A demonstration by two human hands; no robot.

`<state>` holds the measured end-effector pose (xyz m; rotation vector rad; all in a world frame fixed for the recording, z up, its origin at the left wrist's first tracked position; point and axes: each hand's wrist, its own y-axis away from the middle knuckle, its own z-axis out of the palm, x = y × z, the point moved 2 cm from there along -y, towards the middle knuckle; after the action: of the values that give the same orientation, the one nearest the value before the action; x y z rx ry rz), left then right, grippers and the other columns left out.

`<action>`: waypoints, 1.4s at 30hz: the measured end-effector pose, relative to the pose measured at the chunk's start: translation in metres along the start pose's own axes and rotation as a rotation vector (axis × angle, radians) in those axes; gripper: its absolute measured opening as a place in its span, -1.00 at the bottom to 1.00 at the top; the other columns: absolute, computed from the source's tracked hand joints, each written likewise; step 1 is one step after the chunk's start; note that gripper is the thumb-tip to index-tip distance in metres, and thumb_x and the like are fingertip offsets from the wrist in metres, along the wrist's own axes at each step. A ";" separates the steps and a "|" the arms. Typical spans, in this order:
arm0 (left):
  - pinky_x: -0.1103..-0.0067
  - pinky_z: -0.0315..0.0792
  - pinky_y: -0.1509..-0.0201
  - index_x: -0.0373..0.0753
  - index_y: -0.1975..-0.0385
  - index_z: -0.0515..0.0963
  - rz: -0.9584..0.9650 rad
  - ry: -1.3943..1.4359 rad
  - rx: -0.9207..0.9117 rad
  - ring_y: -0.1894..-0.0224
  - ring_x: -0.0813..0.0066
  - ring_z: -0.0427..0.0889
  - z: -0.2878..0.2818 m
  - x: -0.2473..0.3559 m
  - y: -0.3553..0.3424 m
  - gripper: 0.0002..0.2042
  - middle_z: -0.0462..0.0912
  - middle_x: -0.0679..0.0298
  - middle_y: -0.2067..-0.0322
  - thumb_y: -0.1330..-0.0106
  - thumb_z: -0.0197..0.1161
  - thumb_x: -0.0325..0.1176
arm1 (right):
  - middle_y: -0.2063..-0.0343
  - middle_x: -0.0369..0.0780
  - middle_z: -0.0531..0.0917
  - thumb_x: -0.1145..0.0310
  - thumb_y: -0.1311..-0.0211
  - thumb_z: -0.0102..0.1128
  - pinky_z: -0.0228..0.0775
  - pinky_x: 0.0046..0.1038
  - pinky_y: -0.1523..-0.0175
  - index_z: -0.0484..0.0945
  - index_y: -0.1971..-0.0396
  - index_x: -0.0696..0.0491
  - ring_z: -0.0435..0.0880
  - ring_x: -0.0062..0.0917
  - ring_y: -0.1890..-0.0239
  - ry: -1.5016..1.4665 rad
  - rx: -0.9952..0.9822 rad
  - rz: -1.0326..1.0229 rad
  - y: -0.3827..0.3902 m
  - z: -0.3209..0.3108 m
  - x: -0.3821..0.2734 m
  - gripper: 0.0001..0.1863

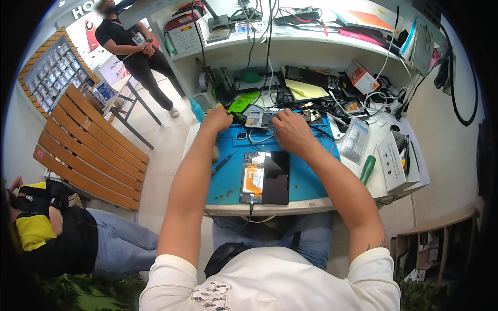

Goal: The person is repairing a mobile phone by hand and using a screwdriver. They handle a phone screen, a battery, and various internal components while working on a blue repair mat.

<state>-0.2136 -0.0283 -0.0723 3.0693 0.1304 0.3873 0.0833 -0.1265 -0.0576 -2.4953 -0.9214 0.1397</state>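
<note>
My right hand [293,131] reaches to the back of the blue work mat [306,179], its bent fingers gripping the right end of a grey opened phone [256,119]. To the left, my left hand [219,120] is closed beside some dark cables; what its fingers hold, if anything, is hidden. Nearer to me lies another opened phone, its bare inside [252,179] with an orange flex cable showing next to a black screen panel [276,179]. A black cable [251,208] runs from its lower edge. A small dark square part [241,136] sits between my forearms.
A thin pen-like tool [224,163] rests on the mat's left. At right are a green-handled screwdriver [368,169], bubble wrap [356,140] and a white box [398,160]. Cables and parts crowd the back. One person [127,41] stands beyond; another [67,223] is at left.
</note>
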 end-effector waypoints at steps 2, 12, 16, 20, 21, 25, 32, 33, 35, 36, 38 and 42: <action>0.23 0.67 -0.32 -0.23 -0.28 0.78 -0.025 0.039 -0.045 -0.19 -0.05 0.84 0.001 -0.004 -0.007 -0.49 0.85 -0.10 -0.14 -0.47 0.47 -0.04 | 0.08 -0.21 0.78 0.36 -0.28 0.42 0.61 -0.23 -0.16 0.78 0.16 0.05 0.72 -0.27 -0.11 0.006 -0.028 -0.060 -0.003 -0.002 -0.002 -0.82; 0.29 0.75 0.23 -0.32 -0.18 0.78 -0.044 0.226 -0.140 0.37 0.16 0.85 0.003 0.007 -0.012 -0.42 0.88 0.01 0.15 -0.40 0.57 0.07 | 0.22 -0.16 0.81 0.37 -0.31 0.39 0.69 -0.10 -0.11 0.82 0.35 0.08 0.82 -0.20 0.08 -0.114 -0.006 -0.025 -0.001 0.012 0.015 -0.87; 0.20 0.74 0.16 -0.44 0.04 0.83 0.088 0.172 -0.054 0.33 0.08 0.89 0.009 -0.013 -0.021 -0.43 0.88 -0.11 0.24 -0.32 0.61 0.06 | 0.16 -0.15 0.83 0.40 -0.28 0.39 0.69 -0.15 -0.12 0.83 0.35 0.08 0.81 -0.21 -0.03 0.000 0.009 -0.069 -0.006 0.034 0.015 -0.89; 0.33 0.73 0.22 -0.38 -0.17 0.80 0.003 0.309 -0.036 0.37 0.22 0.84 0.012 -0.020 -0.019 -0.37 0.88 0.01 0.23 -0.31 0.65 0.05 | 0.16 -0.16 0.83 0.43 -0.23 0.36 0.62 -0.22 -0.13 0.84 0.31 0.09 0.74 -0.26 -0.08 0.006 0.032 -0.036 -0.004 0.027 0.002 -0.87; 0.33 0.73 0.23 -0.38 -0.17 0.79 -0.022 0.314 -0.042 0.37 0.22 0.83 0.011 -0.016 -0.017 -0.37 0.88 0.01 0.22 -0.31 0.66 0.04 | 0.15 -0.18 0.82 0.40 -0.21 0.39 0.57 -0.22 -0.13 0.85 0.29 0.08 0.72 -0.27 -0.08 0.014 0.039 -0.014 -0.003 0.025 0.001 -0.85; 0.31 0.71 0.27 -0.39 -0.12 0.79 -0.039 0.262 -0.076 0.34 0.21 0.82 0.007 -0.004 -0.016 -0.36 0.86 0.02 0.18 -0.29 0.67 0.07 | 0.13 -0.17 0.82 0.29 -0.19 0.46 0.52 -0.19 -0.18 0.85 0.27 0.06 0.69 -0.23 -0.12 0.018 0.027 0.063 0.005 0.012 -0.003 -0.81; 0.32 0.69 0.25 -0.44 -0.22 0.75 0.038 0.280 -0.036 0.34 0.20 0.84 0.011 -0.017 -0.024 -0.26 0.87 0.02 0.20 -0.24 0.70 0.09 | 0.09 -0.17 0.77 0.18 -0.35 0.51 0.43 -0.18 -0.28 0.81 0.11 0.08 0.64 -0.25 -0.16 -0.094 0.154 0.147 0.024 -0.021 -0.033 -0.71; 0.32 0.70 0.20 -0.44 -0.25 0.73 0.070 0.294 -0.047 0.29 0.20 0.85 0.009 -0.016 -0.020 -0.25 0.87 0.01 0.18 -0.24 0.70 0.07 | 0.09 -0.17 0.77 0.24 -0.36 0.52 0.43 -0.16 -0.27 0.80 0.04 0.08 0.66 -0.24 -0.14 -0.137 0.233 0.147 0.034 -0.033 -0.035 -0.71; 0.34 0.71 0.05 -0.43 -0.32 0.69 0.166 0.279 0.001 0.18 0.20 0.86 0.001 -0.032 -0.014 -0.24 0.87 0.00 0.12 -0.25 0.70 0.02 | 0.09 -0.17 0.77 0.31 -0.33 0.55 0.48 -0.14 -0.24 0.80 0.01 0.09 0.70 -0.22 -0.09 -0.225 0.439 0.160 0.061 -0.072 -0.047 -0.71; 0.34 0.71 -0.04 -0.42 -0.36 0.67 0.231 0.248 0.049 0.11 0.22 0.86 -0.002 -0.052 -0.013 -0.23 0.86 -0.01 0.07 -0.26 0.70 -0.01 | 0.09 -0.17 0.77 0.35 -0.32 0.56 0.50 -0.14 -0.23 0.80 0.00 0.10 0.72 -0.21 -0.06 -0.278 0.542 0.165 0.078 -0.096 -0.053 -0.70; 0.32 0.74 -0.06 -0.44 -0.38 0.65 0.388 0.240 0.132 -0.02 0.22 0.82 -0.022 -0.039 0.024 -0.27 0.81 -0.01 -0.10 -0.30 0.70 -0.12 | 0.15 -0.12 0.78 0.43 -0.30 0.55 0.63 -0.18 -0.19 0.74 -0.01 0.14 0.77 -0.16 -0.02 -0.277 0.814 0.199 0.140 -0.149 -0.042 -0.69; 0.38 0.71 -0.13 -0.42 -0.40 0.63 0.337 0.468 0.029 0.01 0.29 0.83 -0.102 -0.041 0.159 -0.33 0.78 0.05 -0.10 -0.35 0.65 -0.21 | 0.02 -0.05 0.79 0.34 -0.48 0.46 0.65 -0.24 -0.22 0.68 -0.15 0.19 0.79 -0.23 -0.06 -0.201 1.143 0.574 0.284 -0.223 0.075 -0.64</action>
<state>-0.2666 -0.1869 0.0247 2.9602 -0.3743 1.1222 0.3635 -0.3555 0.0127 -1.5698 -0.0456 0.8435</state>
